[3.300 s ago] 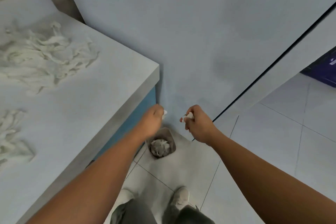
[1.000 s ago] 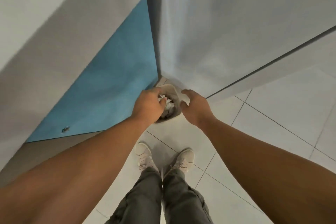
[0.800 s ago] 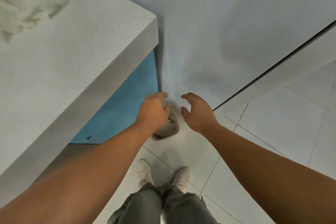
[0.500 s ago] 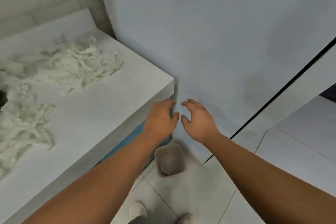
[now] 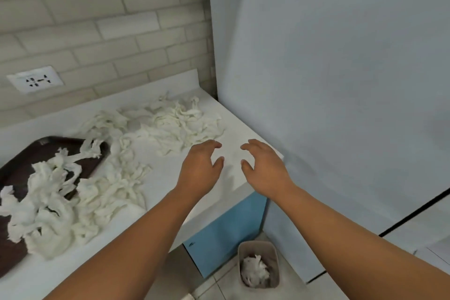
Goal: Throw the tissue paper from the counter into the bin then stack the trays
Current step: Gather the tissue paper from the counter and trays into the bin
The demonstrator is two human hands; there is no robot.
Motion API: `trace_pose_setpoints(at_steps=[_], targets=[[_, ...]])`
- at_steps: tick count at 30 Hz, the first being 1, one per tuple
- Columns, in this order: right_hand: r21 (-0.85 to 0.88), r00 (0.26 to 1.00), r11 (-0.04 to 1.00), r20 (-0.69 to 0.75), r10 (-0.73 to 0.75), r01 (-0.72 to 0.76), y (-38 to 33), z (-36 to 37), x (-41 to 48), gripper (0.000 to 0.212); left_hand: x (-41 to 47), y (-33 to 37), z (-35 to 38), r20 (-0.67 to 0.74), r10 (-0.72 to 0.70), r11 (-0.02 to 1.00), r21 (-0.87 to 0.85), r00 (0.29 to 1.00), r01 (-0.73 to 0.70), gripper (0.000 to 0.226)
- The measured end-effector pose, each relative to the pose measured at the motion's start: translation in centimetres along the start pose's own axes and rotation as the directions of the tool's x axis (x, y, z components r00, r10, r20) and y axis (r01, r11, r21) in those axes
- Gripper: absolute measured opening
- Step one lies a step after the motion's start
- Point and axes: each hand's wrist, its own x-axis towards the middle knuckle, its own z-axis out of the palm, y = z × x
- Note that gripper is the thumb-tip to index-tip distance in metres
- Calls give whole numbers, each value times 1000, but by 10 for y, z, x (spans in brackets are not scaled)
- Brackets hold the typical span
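Note:
Shredded white tissue paper lies in heaps on the white counter. More tissue spills over a dark brown tray at the left. My left hand and my right hand hover side by side over the counter's right corner, fingers relaxed and holding nothing. They are just right of the nearest tissue heap, not touching it. A small beige bin stands on the floor below the counter's corner, with tissue inside.
A pale wall panel rises right beside the counter's right end. A brick-tiled back wall carries a white socket. The counter's front is blue. Tiled floor lies around the bin.
Both hands dropped their tissue into the bin, then rose from it to above the counter's corner. My view lifted from the floor to the counter.

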Motion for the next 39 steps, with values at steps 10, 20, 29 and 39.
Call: trace_pose_setpoints(at_steps=[10,20,29,39], targets=[[3,990,998,130,-62,62,-52,82,71,48,42,-127,-45,44,-148,984,110,988,143,40],[-71,987,997,157,12,-1,-65,146,133,49,100,-217,-21,280,-129,984,154,951,88,53],[-105,997,993,52,50,-44,-76,175,153,41,117,-244,-32,229,-34,998,-42,973,45,18],[-20,994,999,106,33,-31,-114,204,189,45,152,-252,-119,88,-266,766,-585,960,266,11]])
